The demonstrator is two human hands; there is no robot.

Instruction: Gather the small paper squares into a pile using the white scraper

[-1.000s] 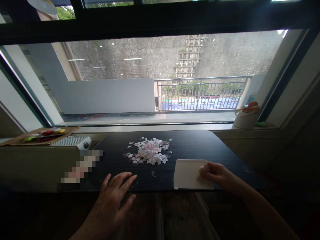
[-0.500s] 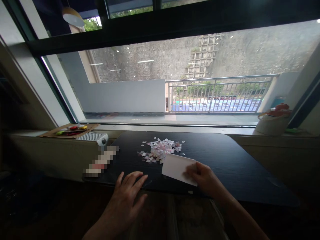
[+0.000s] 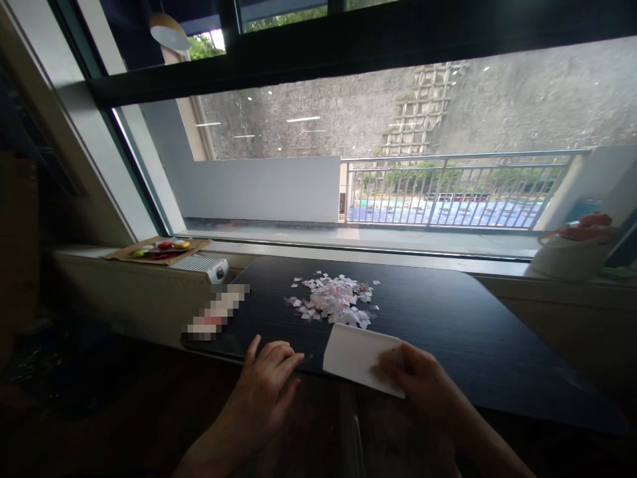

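Note:
A white sheet of stiff-looking paper (image 3: 355,352) is gripped at its right edge by my right hand (image 3: 415,372), thumb and fingers closed on it. It lies tilted near the front edge of the black table (image 3: 438,318). Just beyond its far edge is a loose heap of small cut paper pieces (image 3: 336,299), white and pinkish. My left hand (image 3: 273,382) hovers at or rests on the table's front edge, fingers spread and holding nothing. A small clear scrap (image 3: 307,357) shows by its fingertips; whether they touch cannot be told.
A blurred-out item (image 3: 219,315) lies at the table's left end. On the sill sit a brown board (image 3: 119,252) with colourful things and a white ridged device (image 3: 202,265). A pale container (image 3: 572,255) stands at the right, before the large window.
The white sheet in my right hand has drawn back from the paper heap toward the table's front edge. My view has turned slightly left. My left hand stays spread.

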